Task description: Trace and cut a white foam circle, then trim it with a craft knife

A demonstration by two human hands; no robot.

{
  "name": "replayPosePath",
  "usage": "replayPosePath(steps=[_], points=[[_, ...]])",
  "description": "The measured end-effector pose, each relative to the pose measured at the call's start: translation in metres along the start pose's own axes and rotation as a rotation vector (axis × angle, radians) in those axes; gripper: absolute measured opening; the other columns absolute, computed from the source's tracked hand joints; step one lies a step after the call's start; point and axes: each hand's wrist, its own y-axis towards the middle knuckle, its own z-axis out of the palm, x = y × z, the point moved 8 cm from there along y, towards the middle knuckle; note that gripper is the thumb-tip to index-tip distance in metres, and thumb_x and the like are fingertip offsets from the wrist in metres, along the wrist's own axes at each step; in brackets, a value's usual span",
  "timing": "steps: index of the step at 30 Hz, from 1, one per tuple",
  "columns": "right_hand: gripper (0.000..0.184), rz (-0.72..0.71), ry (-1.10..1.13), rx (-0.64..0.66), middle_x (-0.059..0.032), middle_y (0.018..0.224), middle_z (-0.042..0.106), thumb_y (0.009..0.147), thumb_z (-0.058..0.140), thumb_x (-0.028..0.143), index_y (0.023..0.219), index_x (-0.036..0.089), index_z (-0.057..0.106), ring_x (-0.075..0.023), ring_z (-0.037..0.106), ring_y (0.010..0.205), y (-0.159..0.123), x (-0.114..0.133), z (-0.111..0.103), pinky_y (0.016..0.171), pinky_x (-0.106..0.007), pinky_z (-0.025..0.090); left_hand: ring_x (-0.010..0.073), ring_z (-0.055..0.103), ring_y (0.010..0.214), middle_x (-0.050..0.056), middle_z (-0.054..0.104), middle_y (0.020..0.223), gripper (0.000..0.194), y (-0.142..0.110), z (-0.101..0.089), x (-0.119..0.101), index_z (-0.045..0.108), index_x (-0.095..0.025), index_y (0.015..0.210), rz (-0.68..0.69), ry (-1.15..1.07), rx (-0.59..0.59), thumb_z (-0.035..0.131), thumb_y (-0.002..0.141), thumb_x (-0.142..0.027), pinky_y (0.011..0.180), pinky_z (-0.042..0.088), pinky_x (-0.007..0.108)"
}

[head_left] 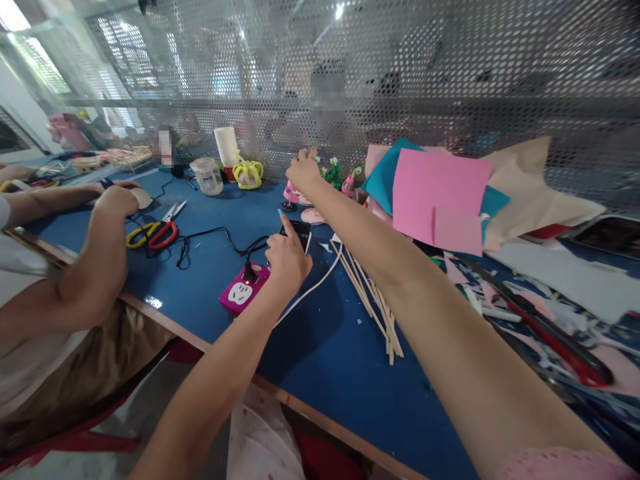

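My left hand (289, 261) lies over the near edge of a black phone (302, 230) with a lit clock display. Its index finger points forward with a small blue bit at the tip; the other fingers are bent. My right hand (304, 173) reaches to the back of the table, fingers curled down with their tips hidden. Just below it stands a small pink figure (291, 193) on a dark base. A flat pink piece (313, 216) lies nearby, and another pink figure (347, 185) stands beside green leaves (333, 173).
A purple power strip (245, 291) with a black plug sits near my left forearm. Wooden sticks (370, 297), coloured sheets (440, 193), scraps and a red-handled cutter (560, 340) lie right. At left are scissors (160, 230), a glass jar (207, 176), a yellow crown (247, 173) and a co-worker's hand (117, 200).
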Motion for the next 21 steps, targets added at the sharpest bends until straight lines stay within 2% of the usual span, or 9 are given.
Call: replayPosePath(steps=[4, 7, 11, 14, 16, 17, 19, 21], points=[[0.033, 0.027, 0.125, -0.051, -0.0181, 0.120, 0.057, 0.088, 0.039, 0.018, 0.107, 0.007, 0.064, -0.0365, 0.031, 0.129, -0.002, -0.001, -0.001, 0.100, -0.069, 0.015, 0.0328, 0.052, 0.110, 0.025, 0.055, 0.118, 0.096, 0.000, 0.000, 0.001, 0.004, -0.005, 0.145, 0.003, -0.013, 0.022, 0.065, 0.076, -0.034, 0.081, 0.050, 0.037], [0.032, -0.045, 0.093, -0.080, -0.0167, 0.127, 0.052, 0.087, 0.039, 0.016, 0.106, 0.010, 0.065, -0.0368, 0.031, 0.129, -0.007, 0.003, -0.009, 0.101, -0.069, 0.016, 0.0335, 0.052, 0.110, 0.024, 0.053, 0.119, 0.097, 0.000, -0.001, 0.001, 0.005, -0.006, 0.145, 0.008, -0.018, 0.015, 0.066, 0.075, -0.033, 0.081, 0.050, 0.038], [0.036, -0.116, 0.062, -0.142, -0.0129, 0.140, 0.041, 0.086, 0.038, 0.012, 0.113, 0.015, 0.061, -0.0361, 0.023, 0.133, -0.028, 0.002, -0.039, 0.105, -0.065, 0.014, 0.0339, 0.051, 0.110, 0.025, 0.051, 0.121, 0.099, 0.000, 0.000, 0.002, 0.005, -0.006, 0.145, 0.023, -0.010, 0.007, 0.068, 0.073, -0.032, 0.082, 0.050, 0.038], [0.042, -0.180, 0.138, -0.204, -0.0108, 0.144, 0.034, 0.086, 0.036, 0.010, 0.126, 0.017, 0.049, -0.0328, 0.021, 0.134, -0.067, -0.002, -0.073, 0.107, -0.058, 0.020, 0.0365, 0.049, 0.113, 0.027, 0.050, 0.121, 0.102, -0.001, -0.002, 0.002, 0.007, -0.004, 0.145, 0.035, 0.000, -0.028, 0.071, 0.071, -0.035, 0.085, 0.048, 0.042], [0.046, -0.166, 0.175, -0.253, -0.0122, 0.144, 0.031, 0.087, 0.033, 0.010, 0.132, 0.015, 0.041, -0.0319, 0.022, 0.133, -0.103, -0.011, -0.092, 0.105, -0.052, 0.027, 0.0407, 0.039, 0.122, 0.028, 0.044, 0.129, 0.100, -0.005, -0.009, -0.004, 0.009, -0.004, 0.144, 0.084, 0.018, -0.130, 0.070, 0.072, -0.037, 0.092, 0.044, 0.047], [0.044, -0.114, 0.197, -0.277, -0.0144, 0.140, 0.034, 0.088, 0.032, 0.012, 0.132, 0.013, 0.039, -0.0320, 0.025, 0.131, -0.124, -0.018, -0.097, 0.103, -0.051, 0.030, 0.0412, 0.034, 0.126, 0.028, 0.039, 0.134, 0.095, -0.008, -0.012, -0.012, 0.011, -0.004, 0.144, 0.148, 0.021, -0.192, 0.067, 0.074, -0.037, 0.096, 0.041, 0.049], [0.040, 0.010, 0.234, -0.275, -0.0181, 0.129, 0.041, 0.089, 0.034, 0.018, 0.127, 0.008, 0.040, -0.0330, 0.032, 0.126, -0.166, -0.034, -0.093, 0.100, -0.051, 0.033, 0.0378, 0.030, 0.129, 0.024, 0.035, 0.138, 0.082, -0.018, -0.011, -0.033, 0.016, -0.006, 0.143, 0.348, 0.017, -0.256, 0.060, 0.080, -0.034, 0.102, 0.036, 0.046], [0.041, 0.085, 0.263, -0.193, -0.0206, 0.119, 0.045, 0.085, 0.045, 0.025, 0.121, 0.005, 0.043, -0.0343, 0.037, 0.120, -0.204, -0.042, -0.070, 0.098, -0.049, 0.036, 0.0325, 0.038, 0.124, 0.021, 0.041, 0.134, 0.073, -0.028, 0.004, -0.055, 0.019, -0.005, 0.142, 0.551, 0.026, -0.191, 0.054, 0.083, -0.030, 0.104, 0.034, 0.041]])
